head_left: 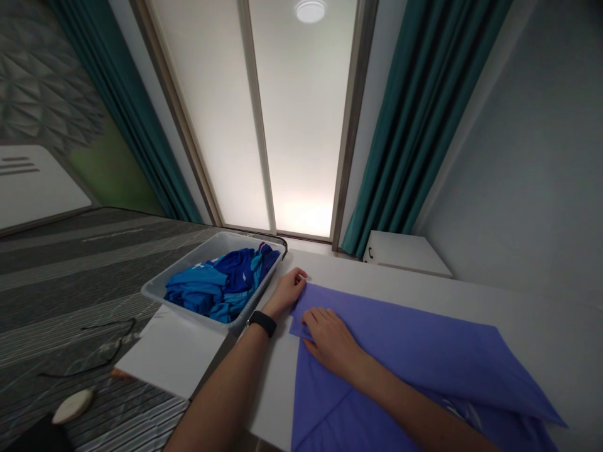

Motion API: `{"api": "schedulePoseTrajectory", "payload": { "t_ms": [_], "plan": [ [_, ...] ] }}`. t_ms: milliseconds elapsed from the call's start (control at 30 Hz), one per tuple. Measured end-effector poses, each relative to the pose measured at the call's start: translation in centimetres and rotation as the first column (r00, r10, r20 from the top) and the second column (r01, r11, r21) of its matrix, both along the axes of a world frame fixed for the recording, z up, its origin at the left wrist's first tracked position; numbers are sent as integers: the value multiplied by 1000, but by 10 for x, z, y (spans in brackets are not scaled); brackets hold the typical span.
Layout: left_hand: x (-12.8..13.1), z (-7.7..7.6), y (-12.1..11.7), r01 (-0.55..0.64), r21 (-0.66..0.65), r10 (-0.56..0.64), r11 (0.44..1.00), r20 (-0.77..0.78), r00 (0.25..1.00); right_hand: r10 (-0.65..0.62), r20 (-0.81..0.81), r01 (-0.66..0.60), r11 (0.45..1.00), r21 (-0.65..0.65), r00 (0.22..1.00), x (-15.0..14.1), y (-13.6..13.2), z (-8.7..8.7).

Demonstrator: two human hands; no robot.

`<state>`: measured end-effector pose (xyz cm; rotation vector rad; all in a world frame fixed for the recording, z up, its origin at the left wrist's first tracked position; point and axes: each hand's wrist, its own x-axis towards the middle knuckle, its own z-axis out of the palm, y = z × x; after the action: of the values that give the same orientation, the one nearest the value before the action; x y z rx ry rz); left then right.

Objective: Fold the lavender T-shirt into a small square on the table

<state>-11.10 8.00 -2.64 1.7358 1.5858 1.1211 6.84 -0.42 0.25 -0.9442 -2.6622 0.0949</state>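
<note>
A purple cloth [414,351] lies spread on a white table [471,301], partly folded. My left hand [287,290] touches the cloth's far left corner, fingers curled as if pinching the edge; a black watch sits on that wrist. My right hand [332,342] lies flat on the cloth just nearer me, fingers stretched out and pressing the fabric down.
A clear plastic bin [188,292] with several blue garments [221,282] stands at the table's left edge. Left of it is a bed with a grey striped cover [70,282], eyeglasses [103,351] and a small white object [73,406]. Teal curtains and a window are behind.
</note>
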Motion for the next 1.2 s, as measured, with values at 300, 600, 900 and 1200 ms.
{"api": "schedulePoseTrajectory", "payload": {
  "t_ms": [300,600,900,1200],
  "plan": [
    [1,-4,7,-40,39,40,998,-8,999,26,76,-40,981,192,997,-4,-1,-8],
    [0,-5,7,-44,39,46,998,-48,998,56,78,-75,959,273,995,-3,-1,-11],
    [3,-6,8,-93,60,97,994,-65,993,102,106,-131,941,313,989,-4,1,-12],
    [1,-6,8,-71,53,75,996,-88,993,54,188,-88,980,177,981,2,-3,7]
  ]
}}
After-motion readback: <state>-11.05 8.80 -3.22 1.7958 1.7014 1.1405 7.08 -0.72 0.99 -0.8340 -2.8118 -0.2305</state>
